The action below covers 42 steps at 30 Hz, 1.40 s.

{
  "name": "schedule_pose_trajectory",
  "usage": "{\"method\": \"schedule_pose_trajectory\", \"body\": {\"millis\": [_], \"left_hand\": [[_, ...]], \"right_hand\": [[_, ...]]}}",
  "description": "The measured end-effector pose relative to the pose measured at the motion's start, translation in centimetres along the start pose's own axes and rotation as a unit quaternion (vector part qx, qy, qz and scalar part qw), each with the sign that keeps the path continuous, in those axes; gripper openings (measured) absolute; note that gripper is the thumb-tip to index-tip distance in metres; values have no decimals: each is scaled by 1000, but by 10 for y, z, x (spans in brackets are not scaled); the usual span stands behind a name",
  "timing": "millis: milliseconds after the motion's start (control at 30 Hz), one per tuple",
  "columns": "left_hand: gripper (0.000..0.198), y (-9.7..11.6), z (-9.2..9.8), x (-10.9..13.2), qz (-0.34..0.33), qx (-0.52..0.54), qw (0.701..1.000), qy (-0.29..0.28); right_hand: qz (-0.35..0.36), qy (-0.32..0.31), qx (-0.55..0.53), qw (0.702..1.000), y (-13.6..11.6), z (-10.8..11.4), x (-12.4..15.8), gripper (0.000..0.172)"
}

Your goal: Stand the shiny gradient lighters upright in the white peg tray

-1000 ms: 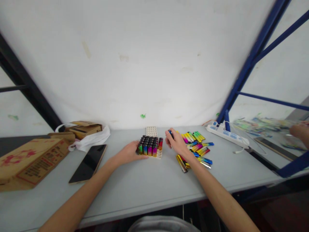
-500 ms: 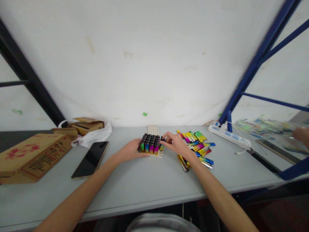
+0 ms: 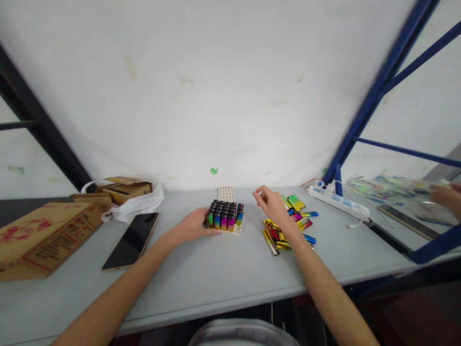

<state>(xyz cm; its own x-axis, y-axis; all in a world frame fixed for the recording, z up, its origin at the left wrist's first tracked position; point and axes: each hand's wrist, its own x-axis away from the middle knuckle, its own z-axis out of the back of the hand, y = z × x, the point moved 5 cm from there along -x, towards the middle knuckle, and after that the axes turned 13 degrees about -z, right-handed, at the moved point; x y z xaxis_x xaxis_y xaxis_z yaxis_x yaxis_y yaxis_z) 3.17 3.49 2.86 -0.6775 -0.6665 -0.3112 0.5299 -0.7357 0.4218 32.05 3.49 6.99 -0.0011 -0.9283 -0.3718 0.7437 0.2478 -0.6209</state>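
Upright lighters (image 3: 224, 216) with black tops and shiny rainbow bodies stand packed in a white holed tray (image 3: 236, 231). My left hand (image 3: 192, 225) grips the left side of this tray, thumb along the front edge; its other fingers are partly hidden by the lighters. To the right, my right hand (image 3: 271, 204) hovers above the table, fingers apart and holding nothing visible. Below and beyond it lies a loose pile of metallic coloured lighters (image 3: 270, 242), partly covered by my forearm. Bare holes show at the tray's front right corner.
Behind the lighters lies another white holed tray (image 3: 226, 193). A dark phone or tablet (image 3: 132, 240) and cardboard box (image 3: 54, 235) lie left, near a white plastic bag (image 3: 142, 204). A power strip (image 3: 338, 201) sits right. Another person's hand (image 3: 446, 199) is at far right.
My right hand has let go of a lighter at the tray's right side and moved right and up toward the pile. My left hand stays at the tray.
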Motion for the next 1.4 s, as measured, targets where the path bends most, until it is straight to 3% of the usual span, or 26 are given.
{"method": "schedule_pose_trajectory", "body": {"millis": [100, 200, 267, 367, 600, 667, 767, 867, 1000, 1133, 1267, 1400], "left_hand": [[63, -3, -1, 0, -3, -2, 1000, 1], [67, -7, -3, 0, 3, -10, 1000, -1], [66, -8, -3, 0, 5, -12, 1000, -3], [62, -6, -3, -1, 1, -6, 1000, 0], [65, -7, -3, -1, 10, -8, 1000, -15], [65, -7, -3, 0, 2, -8, 1000, -20], [62, -7, -4, 0, -3, -9, 1000, -17], [65, -9, -5, 0, 3, -11, 1000, -21], [68, -9, -4, 0, 7, -17, 1000, -16], [65, -8, -2, 0, 6, -12, 1000, -5], [67, -5, -2, 0, 8, -11, 1000, -10], [66, -4, -2, 0, 0, -2, 1000, -8]], "right_hand": [[-56, 29, 142, 988, 30, 6, -9, 19], [-126, -35, 263, 956, 55, -1, -7, 22], [-154, -75, 302, 938, 60, -6, -4, 26], [-153, -95, 310, 933, 54, -11, -3, 24], [-107, -28, 278, 954, 47, -13, -9, 39], [-85, -49, 283, 954, 49, -18, -8, 41], [-55, -111, 279, 952, 50, -27, -6, 27], [-45, -127, 250, 959, 47, -30, -6, 20], [-49, -120, 218, 967, 45, -32, -9, 39], [-51, -78, 146, 985, 42, -26, -11, 53], [-55, -1, 24, 998, 40, -15, -15, 45], [-67, 39, -97, 992, 40, -11, -16, 37]]}}
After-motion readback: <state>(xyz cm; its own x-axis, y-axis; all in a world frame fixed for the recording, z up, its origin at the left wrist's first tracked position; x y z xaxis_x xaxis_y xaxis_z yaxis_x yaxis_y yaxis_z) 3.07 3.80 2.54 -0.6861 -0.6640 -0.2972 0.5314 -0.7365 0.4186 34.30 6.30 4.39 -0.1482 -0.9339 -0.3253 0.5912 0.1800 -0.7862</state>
